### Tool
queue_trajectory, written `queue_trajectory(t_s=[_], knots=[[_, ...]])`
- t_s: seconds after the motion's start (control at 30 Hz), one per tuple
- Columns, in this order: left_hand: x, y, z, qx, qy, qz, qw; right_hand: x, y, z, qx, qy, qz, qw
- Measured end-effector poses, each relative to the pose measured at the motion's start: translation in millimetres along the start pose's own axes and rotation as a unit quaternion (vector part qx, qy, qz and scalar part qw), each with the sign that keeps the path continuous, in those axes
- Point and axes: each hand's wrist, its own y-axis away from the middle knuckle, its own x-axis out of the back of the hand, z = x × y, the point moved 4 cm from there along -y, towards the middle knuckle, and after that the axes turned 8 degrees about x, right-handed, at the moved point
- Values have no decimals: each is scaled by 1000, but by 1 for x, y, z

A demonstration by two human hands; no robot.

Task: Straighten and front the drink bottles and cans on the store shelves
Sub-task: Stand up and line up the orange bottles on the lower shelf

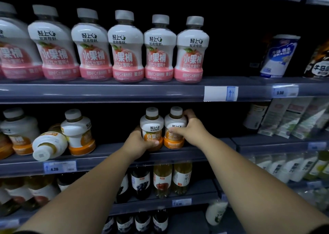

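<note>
Your left hand [139,144] wraps a squat white-and-orange plastic juice bottle [151,125], your right hand [194,128] its twin [175,120], both near the dark shelf's [110,153] front edge. Likely rigid, weighty, slick: grip the waist.

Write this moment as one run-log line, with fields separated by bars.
left hand: holds left orange bottle | right hand: holds right orange bottle | place: middle shelf | fallen bottle: not yet righted
</note>
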Motion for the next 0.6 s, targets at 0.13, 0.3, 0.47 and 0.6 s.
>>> queue_trajectory(t_s=[0.13, 0.3, 0.47, 0.6], knots=[[2, 4, 1, -16, -9, 18, 1000, 2, -1, 9, -7, -47, -45, 998], [6, 12, 4, -15, -48, 11, 999, 1, 4, 4, -18, -57, -77, 995], [17, 33, 7, -51, -89, 27, 994, -5, 27, -14, 45, 70, 15, 996], [41, 57, 7, -74, -129, 90, 985, -34, 50, -57, 187, 220, 30, 957]])
